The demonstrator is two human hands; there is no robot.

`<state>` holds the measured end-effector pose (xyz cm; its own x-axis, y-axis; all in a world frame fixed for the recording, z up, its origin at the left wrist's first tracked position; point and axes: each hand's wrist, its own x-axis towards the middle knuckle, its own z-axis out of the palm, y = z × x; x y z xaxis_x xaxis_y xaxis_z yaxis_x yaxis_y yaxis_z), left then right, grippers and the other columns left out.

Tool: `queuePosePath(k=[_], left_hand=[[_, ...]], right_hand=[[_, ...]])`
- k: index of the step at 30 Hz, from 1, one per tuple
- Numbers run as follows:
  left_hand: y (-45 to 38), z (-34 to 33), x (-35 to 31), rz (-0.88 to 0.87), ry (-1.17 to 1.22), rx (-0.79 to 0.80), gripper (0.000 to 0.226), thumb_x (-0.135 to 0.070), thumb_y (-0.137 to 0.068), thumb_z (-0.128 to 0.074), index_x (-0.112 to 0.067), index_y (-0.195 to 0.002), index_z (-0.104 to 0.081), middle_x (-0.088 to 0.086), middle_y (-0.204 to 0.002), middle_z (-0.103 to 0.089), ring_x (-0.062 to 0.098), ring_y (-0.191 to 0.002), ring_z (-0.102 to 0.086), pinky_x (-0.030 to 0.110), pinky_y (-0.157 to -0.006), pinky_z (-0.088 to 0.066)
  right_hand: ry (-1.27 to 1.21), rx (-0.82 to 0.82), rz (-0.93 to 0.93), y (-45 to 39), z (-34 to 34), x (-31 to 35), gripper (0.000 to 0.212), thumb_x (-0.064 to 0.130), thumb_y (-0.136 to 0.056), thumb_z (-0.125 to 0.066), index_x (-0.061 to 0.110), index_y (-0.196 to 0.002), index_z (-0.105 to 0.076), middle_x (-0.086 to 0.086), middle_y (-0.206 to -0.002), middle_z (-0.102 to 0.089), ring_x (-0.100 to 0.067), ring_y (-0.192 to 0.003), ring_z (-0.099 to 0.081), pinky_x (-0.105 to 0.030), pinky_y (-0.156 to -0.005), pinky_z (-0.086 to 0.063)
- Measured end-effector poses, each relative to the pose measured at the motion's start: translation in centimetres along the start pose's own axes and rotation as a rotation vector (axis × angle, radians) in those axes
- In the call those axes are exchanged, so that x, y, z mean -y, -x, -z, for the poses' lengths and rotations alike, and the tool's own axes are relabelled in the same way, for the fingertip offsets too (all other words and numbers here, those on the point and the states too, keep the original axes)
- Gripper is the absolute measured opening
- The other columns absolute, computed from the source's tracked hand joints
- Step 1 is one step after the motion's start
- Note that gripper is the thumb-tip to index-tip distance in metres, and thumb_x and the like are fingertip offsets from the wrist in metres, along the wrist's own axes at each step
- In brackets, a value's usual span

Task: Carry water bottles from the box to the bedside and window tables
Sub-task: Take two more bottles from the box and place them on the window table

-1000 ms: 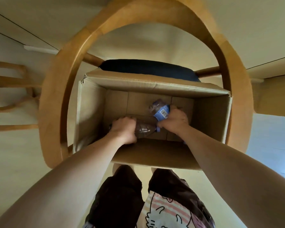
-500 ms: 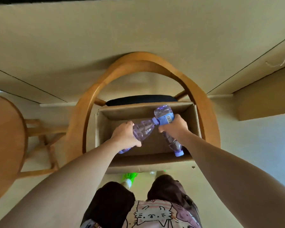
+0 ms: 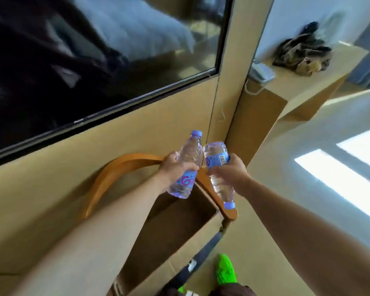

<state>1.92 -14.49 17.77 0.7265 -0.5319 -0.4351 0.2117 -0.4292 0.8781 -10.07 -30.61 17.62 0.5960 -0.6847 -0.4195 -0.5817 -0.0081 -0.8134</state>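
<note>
The left hand [image 3: 175, 167] grips one water bottle [image 3: 186, 167] round its middle, cap up, and the right hand [image 3: 226, 169] grips a second bottle [image 3: 218, 167] with its cap pointing down. Both hands are raised above the open cardboard box [image 3: 175, 229], close together, the two bottles nearly touching near their tops.

Two bottles in all, both clear with blue caps and pale blue labels. The left one shows a pink looping logo; the right one shows a barcode (no lettering is sharp enough to read on either).

The box's inside lies in shadow, so its contents cannot be made out. Behind it curves the wooden back of one chair [image 3: 120, 167], partly hidden by the arms. A dark TV screen [image 3: 73, 71] fills the wall above, cut off at the frame's edge. On the shelf [image 3: 308, 82] at right lie a telephone [image 3: 261, 73] and a blurred dark bundle [image 3: 301, 54]. One green shoe [image 3: 224, 272] shows below.
</note>
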Motion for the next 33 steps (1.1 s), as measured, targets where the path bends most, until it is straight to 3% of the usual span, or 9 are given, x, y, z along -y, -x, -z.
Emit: queuePosePath(k=[2, 4, 6, 10, 12, 16, 21, 25, 33], left_hand=[[0.2, -3.4, -3.9, -0.052, 0.042, 0.114, 0.074, -0.037, -0.039, -0.086, -0.01, -0.106, -0.07, 0.014, -0.093, -0.077, 0.025, -0.072, -0.074, 0.035, -0.063, -0.06], [1.0, -7.1, -7.8, -0.086, 0.108, 0.221, 0.039, -0.035, -0.044, -0.085, -0.025, -0.081, -0.078, 0.009, -0.078, -0.075, 0.023, -0.065, -0.073, 0.035, -0.056, -0.058], [1.7, -11.4, -11.3, -0.108, 0.175, 0.337, 0.026, -0.033, -0.051, -0.086, -0.025, -0.073, -0.076, 0.011, -0.079, -0.073, 0.026, -0.064, -0.07, 0.035, -0.061, -0.058], [2.9, -21.4, -17.5, -0.17, 0.218, 0.468, 0.061, -0.037, -0.064, -0.093, -0.007, -0.109, -0.066, 0.023, -0.1, -0.073, 0.036, -0.081, -0.071, 0.046, -0.077, -0.06], [3.8, -26.6, -20.3, -0.202, 0.209, 0.516, 0.071, -0.045, -0.059, -0.092, -0.008, -0.114, -0.065, 0.019, -0.097, -0.076, 0.033, -0.08, -0.074, 0.043, -0.071, -0.062], [5.8, -36.9, -24.5, -0.261, 0.159, 0.616, 0.059, -0.043, -0.064, -0.092, -0.013, -0.108, -0.066, 0.011, -0.082, -0.077, 0.027, -0.07, -0.075, 0.035, -0.059, -0.059], [8.5, -48.6, -28.5, -0.337, 0.109, 0.739, 0.045, -0.039, -0.077, -0.085, -0.013, -0.111, -0.071, 0.016, -0.091, -0.078, 0.033, -0.078, -0.077, 0.039, -0.061, -0.062], [9.5, -57.3, -30.9, -0.38, 0.026, 0.789, 0.051, -0.049, -0.075, -0.085, -0.019, -0.112, -0.067, 0.013, -0.097, -0.078, 0.033, -0.088, -0.077, 0.043, -0.08, -0.064], [7.2, -72.8, -34.3, -0.362, -0.042, 0.958, 0.055, -0.054, -0.073, -0.085, -0.021, -0.111, -0.063, 0.003, -0.078, -0.078, 0.023, -0.07, -0.078, 0.026, -0.051, -0.057]], right_hand=[[-0.1, -0.061, 0.035, 0.8, 4.3, 0.4, 0.059, 0.016, -0.053, -0.095, 0.018, -0.1, -0.059, -0.007, -0.094, -0.071, -0.022, -0.078, -0.07, -0.039, -0.07, -0.062], [-0.178, -0.126, 0.07, 1.6, 8.8, 0.5, 0.06, 0.016, -0.053, -0.095, 0.014, -0.104, -0.063, -0.011, -0.096, -0.073, -0.022, -0.076, -0.069, -0.039, -0.071, -0.061], [-0.258, -0.183, 0.104, 2.5, 13.7, 0.3, 0.065, 0.019, -0.049, -0.094, 0.01, -0.107, -0.065, -0.016, -0.1, -0.075, -0.025, -0.079, -0.071, -0.042, -0.076, -0.062], [-0.4, -0.32, 0.127, 3.9, 24.5, -1.0, 0.06, 0.016, -0.054, -0.093, 0.012, -0.109, -0.067, -0.016, -0.101, -0.076, -0.028, -0.083, -0.074, -0.035, -0.066, -0.058], [-0.455, -0.397, 0.13, 4.5, 30.1, -1.9, 0.053, 0.011, -0.062, -0.092, 0.011, -0.109, -0.068, -0.015, -0.097, -0.076, -0.033, -0.087, -0.076, -0.038, -0.068, -0.061], [-0.514, -0.528, 0.136, 6.0, 40.4, -4.7, 0.049, 0.011, -0.064, -0.091, 0.011, -0.107, -0.068, -0.016, -0.097, -0.077, -0.038, -0.092, -0.075, -0.052, -0.079, -0.061], [-0.556, -0.677, 0.166, 7.8, 51.4, -8.6, 0.05, 0.019, -0.061, -0.092, 0.012, -0.105, -0.07, -0.014, -0.095, -0.077, -0.032, -0.083, -0.075, -0.049, -0.078, -0.061], [-0.616, -0.787, 0.171, 8.3, 58.4, -11.2, 0.049, 0.02, -0.063, -0.092, 0.014, -0.107, -0.07, -0.015, -0.096, -0.077, -0.035, -0.088, -0.076, -0.053, -0.083, -0.063], [-0.654, -0.934, 0.136, 5.3, 69.3, -16.2, 0.048, 0.02, -0.071, -0.091, 0.014, -0.112, -0.068, -0.012, -0.098, -0.077, -0.033, -0.087, -0.076, -0.051, -0.085, -0.062]])
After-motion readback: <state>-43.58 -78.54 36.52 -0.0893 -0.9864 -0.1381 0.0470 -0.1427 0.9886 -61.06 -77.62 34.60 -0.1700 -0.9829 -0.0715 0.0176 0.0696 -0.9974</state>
